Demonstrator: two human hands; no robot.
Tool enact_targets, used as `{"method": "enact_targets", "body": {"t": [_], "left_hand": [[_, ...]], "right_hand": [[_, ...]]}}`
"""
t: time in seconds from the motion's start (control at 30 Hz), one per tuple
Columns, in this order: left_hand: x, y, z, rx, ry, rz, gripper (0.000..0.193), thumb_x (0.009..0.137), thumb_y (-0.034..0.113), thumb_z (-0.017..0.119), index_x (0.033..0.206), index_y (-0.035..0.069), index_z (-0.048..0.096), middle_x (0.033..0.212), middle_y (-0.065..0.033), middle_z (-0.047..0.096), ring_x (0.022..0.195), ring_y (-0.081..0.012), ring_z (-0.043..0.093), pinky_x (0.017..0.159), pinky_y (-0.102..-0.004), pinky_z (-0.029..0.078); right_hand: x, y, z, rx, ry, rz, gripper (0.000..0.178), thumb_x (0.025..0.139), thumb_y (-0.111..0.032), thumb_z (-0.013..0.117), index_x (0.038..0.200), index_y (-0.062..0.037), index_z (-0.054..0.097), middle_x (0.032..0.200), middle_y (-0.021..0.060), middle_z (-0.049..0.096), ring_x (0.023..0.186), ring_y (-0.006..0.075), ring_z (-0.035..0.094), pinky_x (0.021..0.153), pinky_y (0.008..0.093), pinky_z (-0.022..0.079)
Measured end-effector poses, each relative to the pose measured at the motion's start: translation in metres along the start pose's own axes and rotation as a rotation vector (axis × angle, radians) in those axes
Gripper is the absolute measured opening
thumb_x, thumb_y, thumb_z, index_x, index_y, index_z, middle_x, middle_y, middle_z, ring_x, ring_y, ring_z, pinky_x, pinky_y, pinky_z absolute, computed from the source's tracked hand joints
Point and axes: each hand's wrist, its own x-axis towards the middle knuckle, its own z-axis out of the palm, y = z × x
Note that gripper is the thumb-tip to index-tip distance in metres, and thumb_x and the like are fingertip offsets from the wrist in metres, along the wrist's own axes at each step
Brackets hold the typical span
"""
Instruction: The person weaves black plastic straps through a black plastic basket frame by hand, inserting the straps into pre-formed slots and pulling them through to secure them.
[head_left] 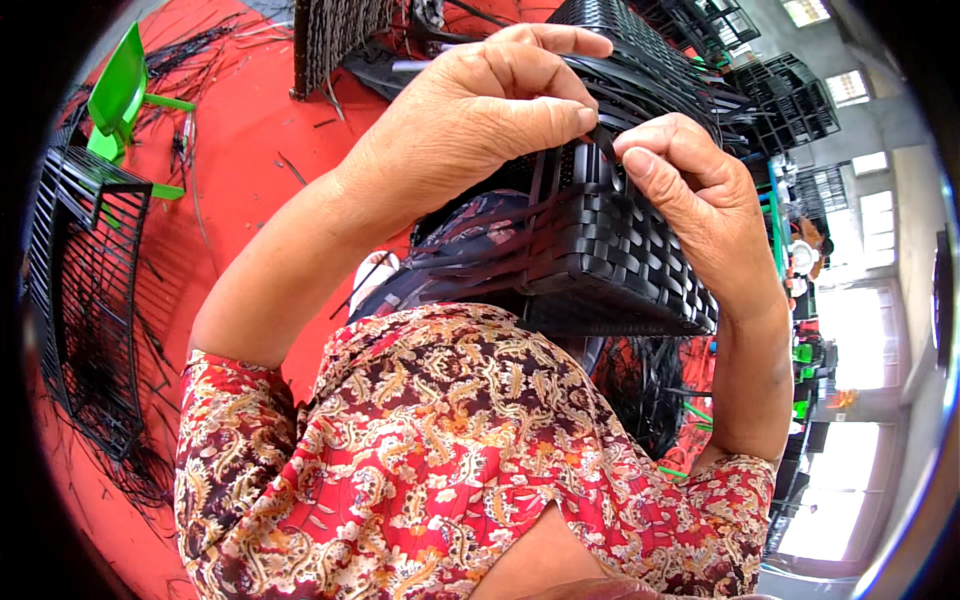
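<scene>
A black woven piece of flat plastic strips (625,250), box-shaped with a rounded corner, stands in front of me. Above its upper edge my left hand (510,95) pinches a narrow black strip (604,143) between thumb and fingertips, one finger stretched out to the right. From the right, my right hand (700,190) pinches the same strip with thumb and forefinger, close to the left fingertips. Loose black strips (480,255) trail from the woven piece to the left, across dark patterned cloth. The right hand hides part of the weave.
A green plastic chair (118,95) stands at the far left, near a black slatted frame (95,290). Strip scraps lie about the red floor (250,140). Another woven piece (340,45) stands at the back. Black frames (790,100) are stacked at the far right.
</scene>
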Motion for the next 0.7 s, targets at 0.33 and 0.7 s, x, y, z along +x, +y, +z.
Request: {"method": "enact_targets", "body": {"t": [0.33, 0.7], "left_hand": [[-0.029, -0.036, 0.023, -0.005, 0.126, -0.337, 0.020, 0.090, 0.022, 0.065, 0.093, 0.003, 0.070, 0.080, 0.0019, 0.059, 0.072, -0.0057, 0.052, 0.063, -0.0201, 0.042], [-0.008, -0.035, 0.024, -0.537, 0.009, -0.589, 0.022, 0.083, 0.024, 0.071, 0.071, 0.010, 0.059, 0.059, 0.0070, 0.047, 0.046, -0.0023, 0.035, 0.044, -0.0215, 0.026]], "right_hand": [[0.010, -0.007, -0.009, 0.116, -0.051, 0.208, 0.019, 0.081, -0.006, 0.062, 0.064, -0.0015, 0.054, 0.103, 0.0061, 0.057, 0.098, 0.0093, 0.050, 0.079, 0.0224, 0.037], [0.011, -0.013, -0.008, 0.095, -0.144, 0.293, 0.019, 0.074, -0.004, 0.057, 0.059, -0.0051, 0.046, 0.121, 0.0132, 0.056, 0.102, 0.0128, 0.047, 0.091, 0.0255, 0.034]]}}
